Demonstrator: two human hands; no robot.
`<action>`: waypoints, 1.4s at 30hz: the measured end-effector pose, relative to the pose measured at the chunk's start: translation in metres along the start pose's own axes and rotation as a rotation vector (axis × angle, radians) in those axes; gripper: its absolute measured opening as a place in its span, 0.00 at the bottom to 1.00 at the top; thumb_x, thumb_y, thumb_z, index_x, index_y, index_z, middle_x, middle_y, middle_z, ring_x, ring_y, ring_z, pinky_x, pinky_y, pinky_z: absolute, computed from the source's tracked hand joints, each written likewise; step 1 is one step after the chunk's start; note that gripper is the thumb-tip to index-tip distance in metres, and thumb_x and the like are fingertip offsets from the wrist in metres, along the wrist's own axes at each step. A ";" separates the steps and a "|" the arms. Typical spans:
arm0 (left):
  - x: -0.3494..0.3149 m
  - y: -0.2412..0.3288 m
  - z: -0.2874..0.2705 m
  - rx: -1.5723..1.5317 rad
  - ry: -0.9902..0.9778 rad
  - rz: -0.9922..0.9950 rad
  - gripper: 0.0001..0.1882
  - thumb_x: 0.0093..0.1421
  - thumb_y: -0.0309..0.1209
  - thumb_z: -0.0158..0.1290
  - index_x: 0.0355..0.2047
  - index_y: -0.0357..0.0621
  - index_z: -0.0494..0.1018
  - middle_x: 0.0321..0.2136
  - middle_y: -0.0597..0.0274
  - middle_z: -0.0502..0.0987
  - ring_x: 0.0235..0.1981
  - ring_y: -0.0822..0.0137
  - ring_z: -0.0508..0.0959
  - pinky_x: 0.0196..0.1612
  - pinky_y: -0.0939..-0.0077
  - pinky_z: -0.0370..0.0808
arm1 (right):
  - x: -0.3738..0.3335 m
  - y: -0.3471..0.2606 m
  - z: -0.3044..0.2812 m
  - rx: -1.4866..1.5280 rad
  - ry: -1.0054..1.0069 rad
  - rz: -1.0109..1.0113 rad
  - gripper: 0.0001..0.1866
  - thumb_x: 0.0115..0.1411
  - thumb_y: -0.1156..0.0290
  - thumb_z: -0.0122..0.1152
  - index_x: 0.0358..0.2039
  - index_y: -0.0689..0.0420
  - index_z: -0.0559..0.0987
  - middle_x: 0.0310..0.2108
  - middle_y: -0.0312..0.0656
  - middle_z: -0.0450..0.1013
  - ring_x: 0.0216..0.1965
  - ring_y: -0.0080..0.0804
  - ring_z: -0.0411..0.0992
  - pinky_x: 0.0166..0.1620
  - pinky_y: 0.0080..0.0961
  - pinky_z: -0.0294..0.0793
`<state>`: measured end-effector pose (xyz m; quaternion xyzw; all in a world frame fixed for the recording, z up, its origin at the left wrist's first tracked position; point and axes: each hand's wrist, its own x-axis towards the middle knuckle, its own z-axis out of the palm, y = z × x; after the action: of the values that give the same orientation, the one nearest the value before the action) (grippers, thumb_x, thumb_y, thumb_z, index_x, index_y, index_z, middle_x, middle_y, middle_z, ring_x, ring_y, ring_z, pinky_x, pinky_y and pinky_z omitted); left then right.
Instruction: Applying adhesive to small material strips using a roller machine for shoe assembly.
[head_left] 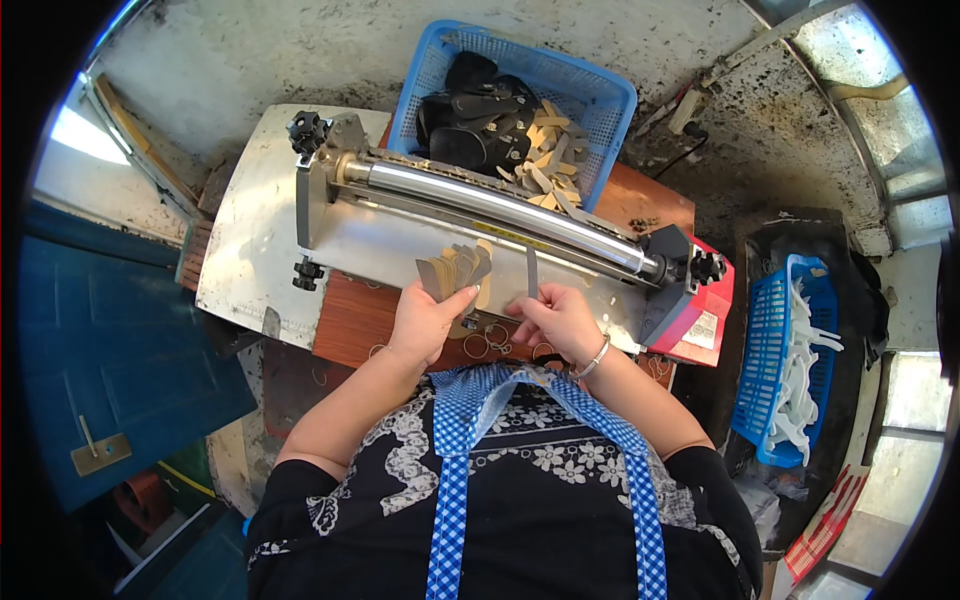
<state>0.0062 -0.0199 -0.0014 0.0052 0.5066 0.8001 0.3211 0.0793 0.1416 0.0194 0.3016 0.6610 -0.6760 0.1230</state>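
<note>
My left hand (425, 322) is closed around a fanned bundle of flat tan and grey strips (452, 270), its thumb lying across them. A single narrow grey strip (532, 272) stands up from the closed fingers of my right hand (562, 318). Both hands are at the near side of a roller machine (385, 232), over its metal plate. A long shiny roller (500, 213) runs across the machine between black knobs at each end. One tan piece (484, 292) is beside the bundle, close to my left thumb; whether it is held I cannot tell.
Behind the machine, a blue basket (610, 90) holds black shaped pieces (480, 115) and loose tan strips (552, 150). At the right stands another blue basket (757, 350) with white pieces (797, 385). Rubber bands (485, 343) lie on the reddish wooden tabletop (350, 325). A blue door (120, 370) is at left.
</note>
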 end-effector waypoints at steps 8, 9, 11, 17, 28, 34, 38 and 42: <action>0.001 0.001 0.003 0.033 0.010 -0.004 0.08 0.50 0.21 0.50 0.32 0.38 0.68 0.25 0.67 0.71 0.23 0.78 0.67 0.24 0.85 0.63 | 0.010 0.002 -0.004 0.443 0.197 -0.046 0.12 0.52 0.66 0.55 0.24 0.64 0.71 0.19 0.38 0.70 0.14 0.18 0.66 0.17 0.12 0.64; 0.001 0.000 0.005 -0.002 0.018 -0.002 0.07 0.50 0.21 0.50 0.31 0.38 0.69 0.24 0.67 0.71 0.23 0.78 0.67 0.25 0.85 0.64 | 0.008 -0.003 0.002 0.452 0.200 -0.073 0.11 0.52 0.66 0.55 0.25 0.64 0.71 0.18 0.37 0.70 0.15 0.18 0.66 0.17 0.11 0.63; 0.001 -0.003 0.006 0.022 0.006 -0.020 0.09 0.49 0.20 0.51 0.33 0.36 0.68 0.26 0.65 0.72 0.26 0.76 0.70 0.28 0.83 0.67 | 0.005 -0.007 0.006 0.460 0.201 -0.100 0.11 0.52 0.67 0.55 0.26 0.64 0.71 0.18 0.36 0.69 0.16 0.17 0.66 0.18 0.10 0.63; 0.003 -0.006 0.005 0.023 -0.013 -0.056 0.09 0.48 0.20 0.52 0.32 0.34 0.69 0.28 0.62 0.73 0.28 0.75 0.73 0.30 0.82 0.70 | 0.004 0.003 0.006 0.259 -0.215 0.100 0.10 0.54 0.66 0.52 0.22 0.59 0.70 0.15 0.34 0.66 0.12 0.18 0.63 0.15 0.11 0.61; 0.001 0.000 0.015 -0.023 0.035 -0.031 0.08 0.49 0.22 0.53 0.31 0.35 0.71 0.26 0.61 0.74 0.26 0.73 0.73 0.27 0.85 0.69 | 0.000 -0.002 0.011 0.089 -0.212 -0.008 0.08 0.52 0.68 0.52 0.25 0.61 0.71 0.20 0.36 0.68 0.16 0.18 0.66 0.18 0.11 0.64; 0.005 0.006 0.004 0.037 0.053 -0.136 0.10 0.50 0.22 0.50 0.35 0.35 0.68 0.27 0.59 0.73 0.26 0.69 0.74 0.27 0.81 0.69 | 0.008 0.007 -0.012 0.181 0.000 0.084 0.12 0.51 0.67 0.55 0.19 0.62 0.67 0.22 0.40 0.69 0.16 0.22 0.67 0.19 0.14 0.67; 0.004 0.006 0.009 0.023 0.020 -0.084 0.09 0.51 0.22 0.50 0.34 0.34 0.68 0.27 0.59 0.73 0.26 0.69 0.74 0.26 0.81 0.70 | 0.011 0.000 -0.002 0.428 0.137 -0.052 0.12 0.51 0.66 0.56 0.23 0.62 0.68 0.26 0.39 0.70 0.20 0.21 0.68 0.22 0.13 0.68; 0.003 0.003 0.014 -0.062 0.000 -0.138 0.09 0.50 0.22 0.51 0.33 0.33 0.68 0.27 0.59 0.74 0.26 0.70 0.75 0.26 0.82 0.71 | 0.001 -0.004 0.009 0.219 -0.017 -0.166 0.09 0.51 0.70 0.56 0.27 0.61 0.68 0.27 0.38 0.70 0.22 0.19 0.68 0.24 0.13 0.68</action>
<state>0.0070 -0.0083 0.0072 -0.0397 0.4809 0.7912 0.3756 0.0740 0.1338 0.0218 0.2516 0.6050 -0.7545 0.0385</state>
